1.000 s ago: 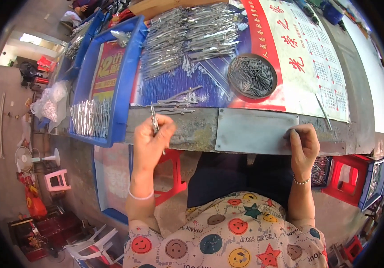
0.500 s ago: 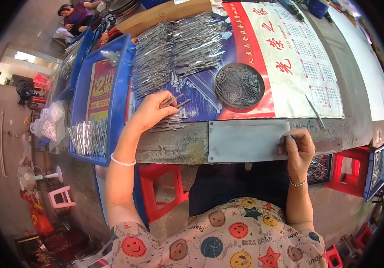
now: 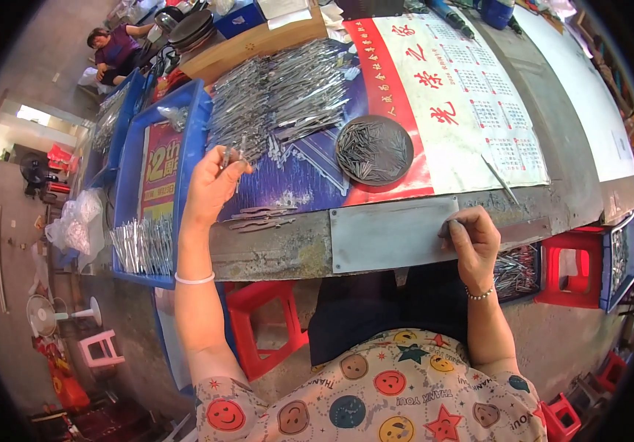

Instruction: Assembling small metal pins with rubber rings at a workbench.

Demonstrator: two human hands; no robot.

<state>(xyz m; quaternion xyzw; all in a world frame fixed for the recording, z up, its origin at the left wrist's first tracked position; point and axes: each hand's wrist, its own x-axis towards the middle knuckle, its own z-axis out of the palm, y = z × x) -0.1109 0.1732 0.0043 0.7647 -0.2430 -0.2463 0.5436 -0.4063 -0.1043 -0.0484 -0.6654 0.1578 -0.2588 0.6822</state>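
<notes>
Left hand (image 3: 212,188) raised over the bench (image 3: 552,132), fingers pinched shut on a thin metal piece (image 3: 226,156) at the near edge of a big heap of metal pieces (image 3: 287,99). Heap spread across a blue and red printed sheet (image 3: 309,177), reaching toward a cardboard box (image 3: 258,44) at the far side. Just below the left hand, a small row of flat metal pieces (image 3: 261,219) lying on the bench edge, apart from the heap. Right of the heap, a round dark dish (image 3: 374,149) filled with thin pins, resting on the printed sheet. Beyond it, a white calendar sheet (image 3: 471,103) with a single loose metal rod (image 3: 499,179) lying across its near corner.

Right hand (image 3: 473,241) curled closed at the right end of a grey metal plate (image 3: 394,233) fixed along the near bench edge, fingertips on the plate; whether anything is gripped inside, cannot tell.

Left of the heap, a blue tray (image 3: 184,147) holding a bundle of shiny metal pieces (image 3: 142,245) at its near end. Under the bench, a red stool (image 3: 265,324) between the forearms, another red stool (image 3: 571,272) to the right. At the far left, another person (image 3: 114,51) seated.
</notes>
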